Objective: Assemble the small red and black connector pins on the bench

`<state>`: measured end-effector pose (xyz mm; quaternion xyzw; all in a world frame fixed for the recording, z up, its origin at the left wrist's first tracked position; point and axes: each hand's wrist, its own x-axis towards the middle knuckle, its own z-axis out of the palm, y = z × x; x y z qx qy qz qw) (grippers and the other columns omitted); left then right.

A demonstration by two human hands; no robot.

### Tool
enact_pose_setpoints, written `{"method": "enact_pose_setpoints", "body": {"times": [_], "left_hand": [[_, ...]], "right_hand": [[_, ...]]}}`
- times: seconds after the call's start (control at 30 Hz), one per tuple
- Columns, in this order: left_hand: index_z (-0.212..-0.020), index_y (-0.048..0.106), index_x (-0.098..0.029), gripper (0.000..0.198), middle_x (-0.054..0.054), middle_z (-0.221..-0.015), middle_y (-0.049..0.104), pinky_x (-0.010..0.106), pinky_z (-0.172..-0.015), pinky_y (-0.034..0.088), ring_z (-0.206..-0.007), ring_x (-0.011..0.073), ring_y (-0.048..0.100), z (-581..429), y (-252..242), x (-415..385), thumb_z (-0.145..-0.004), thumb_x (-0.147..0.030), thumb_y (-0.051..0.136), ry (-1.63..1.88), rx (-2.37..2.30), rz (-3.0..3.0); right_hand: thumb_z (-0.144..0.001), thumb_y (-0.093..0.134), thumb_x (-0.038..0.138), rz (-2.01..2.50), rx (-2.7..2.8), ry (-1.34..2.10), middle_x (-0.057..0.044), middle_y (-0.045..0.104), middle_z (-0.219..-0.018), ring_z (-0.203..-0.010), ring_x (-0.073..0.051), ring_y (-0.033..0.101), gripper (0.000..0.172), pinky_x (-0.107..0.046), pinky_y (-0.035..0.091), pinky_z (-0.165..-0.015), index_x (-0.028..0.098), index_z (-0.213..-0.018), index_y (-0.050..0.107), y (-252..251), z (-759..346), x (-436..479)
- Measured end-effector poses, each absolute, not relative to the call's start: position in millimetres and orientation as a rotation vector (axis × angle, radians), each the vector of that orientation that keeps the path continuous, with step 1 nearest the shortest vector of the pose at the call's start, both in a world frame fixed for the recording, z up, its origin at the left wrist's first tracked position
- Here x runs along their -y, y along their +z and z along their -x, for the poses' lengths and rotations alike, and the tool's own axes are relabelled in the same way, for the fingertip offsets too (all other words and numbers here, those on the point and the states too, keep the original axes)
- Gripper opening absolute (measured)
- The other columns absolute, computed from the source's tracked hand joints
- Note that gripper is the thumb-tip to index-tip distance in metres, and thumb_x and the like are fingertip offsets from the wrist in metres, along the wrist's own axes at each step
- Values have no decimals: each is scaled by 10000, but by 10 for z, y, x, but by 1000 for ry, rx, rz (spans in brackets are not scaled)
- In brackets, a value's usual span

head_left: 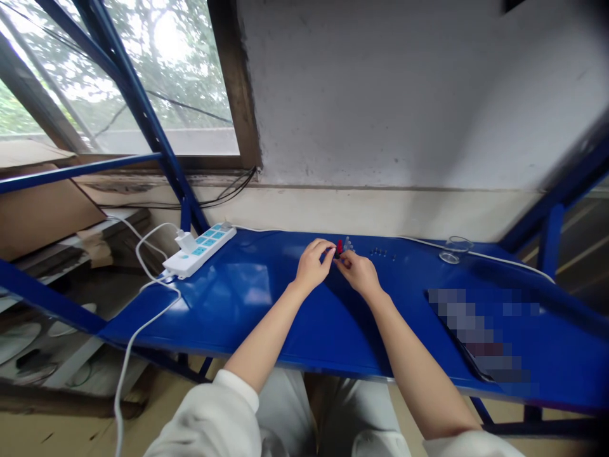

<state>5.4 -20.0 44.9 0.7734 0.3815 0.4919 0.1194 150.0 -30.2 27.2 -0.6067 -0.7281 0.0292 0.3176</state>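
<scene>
My left hand (314, 261) and my right hand (360, 273) meet over the far middle of the blue table. Between their fingertips stands a small red piece (339, 246) with a dark lower part; its exact kind is too small to make out. My right hand is closed in a pinch at its lower part. The thumb and forefinger of my left hand pinch at its left side, and whatever is in them is too small to name. Just behind my right fingers are small clear pieces (349, 243). Several tiny dark parts (379, 252) lie to the right.
A white power strip (209, 249) with a plugged-in adapter and cable lies on the table's left. A clear glass cup (450, 258) is at the back right, near a white cable. A flat dark item (469, 355), partly blurred out, lies front right. Blue frame posts (552, 244) flank the table (238, 317).
</scene>
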Motion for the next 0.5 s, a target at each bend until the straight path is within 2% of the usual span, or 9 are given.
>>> {"method": "enact_pose_setpoints", "body": {"times": [0.2,0.5], "left_hand": [[-890,548,-168,185,44,-870,589,209,-631,427,-735,104,543,91,296,195,-841,-279,409,1367,-1197,-2119],[-917,506,-184,177,27,-858,582,211,-689,432,-752,102,549,135,223,181,-847,-306,398,1324,-1202,-2085]], "right_hand": [[-796,452,340,1547,2014,93,6,594,-626,-561,-114,540,176,-196,287,-511,214,-818,574,255,-1436,320],[-810,436,358,1557,2018,99,-8,610,-660,-578,-119,546,204,-197,295,-523,203,-816,570,196,-1343,343]]}}
